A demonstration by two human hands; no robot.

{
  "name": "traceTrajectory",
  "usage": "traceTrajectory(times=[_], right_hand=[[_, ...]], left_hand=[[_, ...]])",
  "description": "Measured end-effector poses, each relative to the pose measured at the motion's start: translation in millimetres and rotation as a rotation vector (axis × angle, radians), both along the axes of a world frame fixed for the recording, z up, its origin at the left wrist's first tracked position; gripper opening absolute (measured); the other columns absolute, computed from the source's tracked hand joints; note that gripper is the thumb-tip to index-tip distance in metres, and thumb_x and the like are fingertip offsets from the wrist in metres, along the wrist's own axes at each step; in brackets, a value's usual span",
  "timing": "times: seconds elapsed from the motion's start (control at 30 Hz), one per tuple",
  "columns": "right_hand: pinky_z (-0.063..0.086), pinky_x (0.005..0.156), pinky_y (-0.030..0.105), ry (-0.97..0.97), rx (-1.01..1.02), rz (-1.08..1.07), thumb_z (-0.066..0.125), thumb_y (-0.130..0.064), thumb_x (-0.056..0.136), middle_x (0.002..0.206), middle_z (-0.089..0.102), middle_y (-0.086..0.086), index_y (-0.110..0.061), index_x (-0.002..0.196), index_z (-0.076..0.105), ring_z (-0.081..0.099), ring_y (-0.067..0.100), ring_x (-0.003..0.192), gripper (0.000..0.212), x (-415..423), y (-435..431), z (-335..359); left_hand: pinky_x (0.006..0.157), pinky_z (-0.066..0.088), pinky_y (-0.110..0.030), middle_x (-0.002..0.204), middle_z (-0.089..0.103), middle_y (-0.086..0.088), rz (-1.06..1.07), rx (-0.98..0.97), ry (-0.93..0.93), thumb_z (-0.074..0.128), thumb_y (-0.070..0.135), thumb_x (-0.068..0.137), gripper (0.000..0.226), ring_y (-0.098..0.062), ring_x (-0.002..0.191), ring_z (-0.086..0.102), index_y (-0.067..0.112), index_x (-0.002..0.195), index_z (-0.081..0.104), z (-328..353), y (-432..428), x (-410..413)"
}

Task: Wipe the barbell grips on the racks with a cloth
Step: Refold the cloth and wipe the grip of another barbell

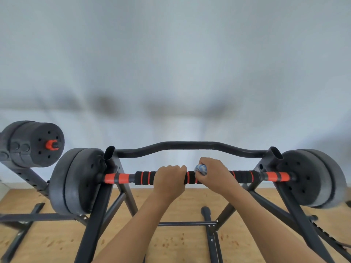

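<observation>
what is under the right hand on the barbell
A blue and white cloth, bunched against the black foam grip. Only a corner shows beside the right hand; the rest of the cloth and the grip beneath are covered.

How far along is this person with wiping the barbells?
Nothing shows as finished. In hand: the left hand grips the near barbell's foam grip while the right hand presses a blue-white cloth against its middle. Left: the second barbell at far left, which no hand touches.
</observation>
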State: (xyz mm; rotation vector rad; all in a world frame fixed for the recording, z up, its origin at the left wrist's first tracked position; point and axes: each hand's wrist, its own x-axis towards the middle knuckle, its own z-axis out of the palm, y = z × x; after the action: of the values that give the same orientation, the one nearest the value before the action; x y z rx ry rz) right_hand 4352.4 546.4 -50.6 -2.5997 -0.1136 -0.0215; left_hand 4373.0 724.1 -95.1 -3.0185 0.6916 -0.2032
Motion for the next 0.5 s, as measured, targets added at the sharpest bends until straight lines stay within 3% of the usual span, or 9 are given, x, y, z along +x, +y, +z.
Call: traceTrajectory(times=[0.07, 0.2, 0.27, 0.37, 0.5], right_hand=[[0.059, 0.068, 0.037, 0.009, -0.005, 0.011, 0.067, -0.031, 0.09, 0.074, 0.062, -0.009, -0.02, 0.082, 0.06, 0.062, 0.017, 0.07, 0.015, -4.4, -1.3, 0.6], [0.054, 0.065, 0.033, -0.071, -0.018, -0.015, 0.067, -0.032, 0.09, 0.081, 0.055, -0.01, -0.024, 0.082, 0.055, 0.054, 0.014, 0.073, 0.017, -16.4, 2.0, -1.9], [0.051, 0.064, 0.03, -0.107, -0.004, -0.019, 0.068, -0.029, 0.09, 0.081, 0.054, -0.008, -0.022, 0.081, 0.054, 0.052, 0.012, 0.074, 0.018, -19.9, 4.6, -3.9], [0.051, 0.065, 0.031, -0.113, 0.021, -0.028, 0.069, -0.026, 0.091, 0.078, 0.055, -0.005, -0.02, 0.078, 0.054, 0.052, 0.013, 0.074, 0.02, -19.2, 5.2, -7.1], [0.055, 0.065, 0.038, -0.079, 0.039, -0.063, 0.068, -0.028, 0.091, 0.072, 0.057, -0.003, -0.019, 0.076, 0.055, 0.055, 0.016, 0.07, 0.021, -15.5, 6.8, -12.5]], left_hand=[[0.058, 0.038, -0.03, 0.066, 0.052, 0.004, -0.029, 0.004, 0.119, 0.062, 0.03, 0.088, 0.015, -0.019, 0.06, 0.055, 0.019, 0.081, 0.054, 10.2, -2.6, 2.7], [0.064, 0.049, -0.03, 0.078, 0.065, 0.0, -0.135, -0.035, 0.527, 0.067, 0.038, 0.082, 0.019, -0.019, 0.068, 0.061, 0.021, 0.088, 0.061, 35.5, -0.4, 20.2], [0.064, 0.049, -0.031, 0.075, 0.063, 0.0, -0.178, -0.031, 0.463, 0.066, 0.035, 0.086, 0.016, -0.02, 0.067, 0.061, 0.021, 0.086, 0.059, 34.4, 0.8, 15.6], [0.059, 0.042, -0.034, 0.067, 0.051, 0.004, -0.195, -0.006, 0.176, 0.058, 0.034, 0.093, 0.019, -0.022, 0.06, 0.056, 0.019, 0.085, 0.051, 18.7, 0.7, -0.6], [0.046, 0.02, -0.027, 0.052, 0.037, 0.008, -0.162, 0.002, 0.003, 0.073, 0.029, 0.082, 0.032, -0.018, 0.04, 0.037, 0.021, 0.074, 0.043, 0.7, 2.0, -15.1]])
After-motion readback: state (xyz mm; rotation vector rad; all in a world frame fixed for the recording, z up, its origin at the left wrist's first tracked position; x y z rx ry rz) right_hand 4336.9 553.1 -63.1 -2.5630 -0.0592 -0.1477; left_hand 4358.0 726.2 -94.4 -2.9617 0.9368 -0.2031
